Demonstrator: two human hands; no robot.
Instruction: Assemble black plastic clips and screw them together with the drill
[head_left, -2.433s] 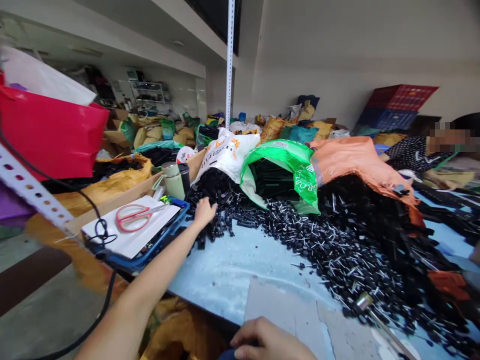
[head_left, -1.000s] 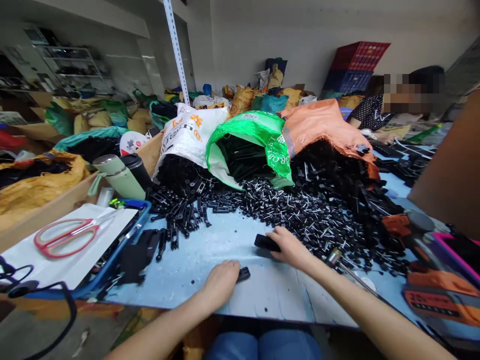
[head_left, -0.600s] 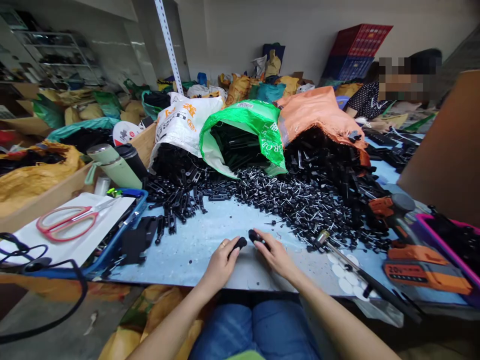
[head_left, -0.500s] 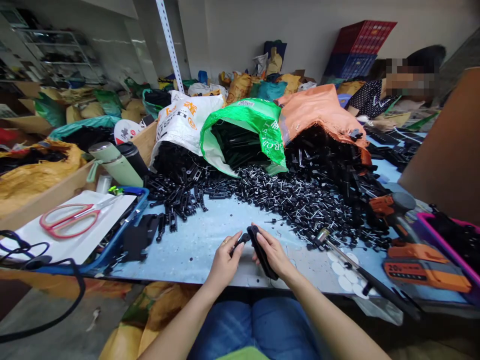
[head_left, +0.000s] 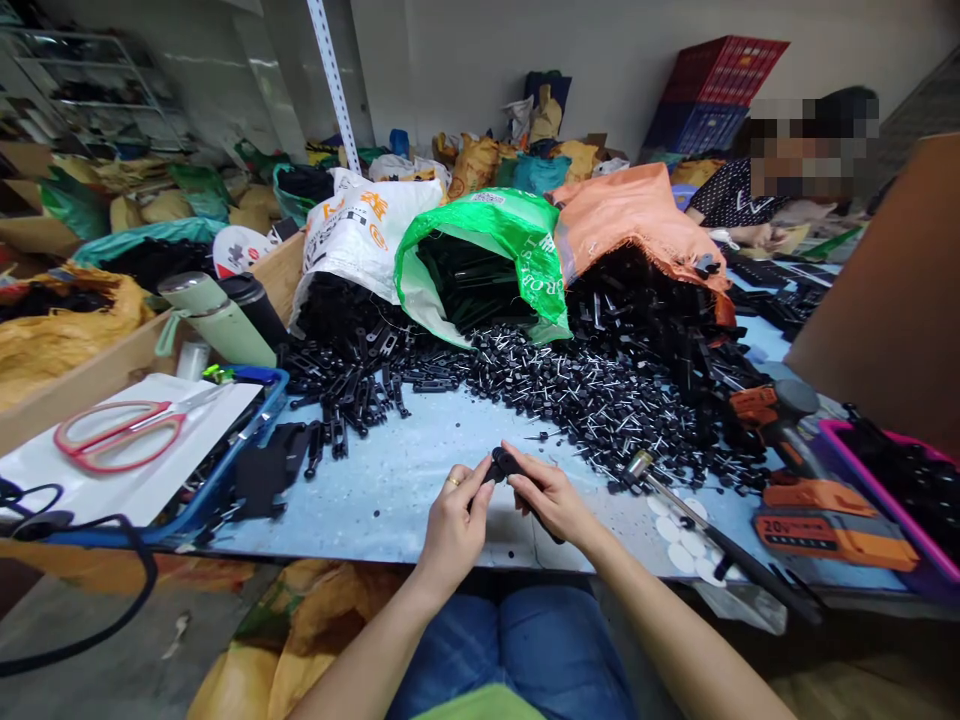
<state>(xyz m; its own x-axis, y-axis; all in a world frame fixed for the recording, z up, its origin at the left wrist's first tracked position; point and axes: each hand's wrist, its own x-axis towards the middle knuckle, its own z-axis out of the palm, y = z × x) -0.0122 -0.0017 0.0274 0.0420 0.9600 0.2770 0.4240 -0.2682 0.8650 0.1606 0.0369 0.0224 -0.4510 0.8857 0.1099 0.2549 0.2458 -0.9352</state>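
Over the table's front edge my left hand [head_left: 456,515] pinches a small black part with a rounded end [head_left: 493,472]. Most of that part is covered by my fingers. My right hand [head_left: 553,495] is wrapped around a long flat black bar [head_left: 512,462], its far end meeting the small part. Whether the two are joined or only touching, I cannot tell. Beyond my hands spreads a heap of black-headed screws [head_left: 607,400] with silver shanks. Slotted black links [head_left: 375,375] lie to its left.
Behind the heap, white [head_left: 367,225], green [head_left: 551,265] and orange sacks [head_left: 622,205] spill black parts. A screwdriver-like tool [head_left: 697,520] and a cordless drill [head_left: 832,525] lie right. Scissors [head_left: 120,435] rest on paper over a blue tray [head_left: 274,385]. A co-worker [head_left: 739,195] sits at far right.
My hands have come together. The small part in my left hand, apart from the bar before, now meets the bar's far end. The view has shifted slightly.
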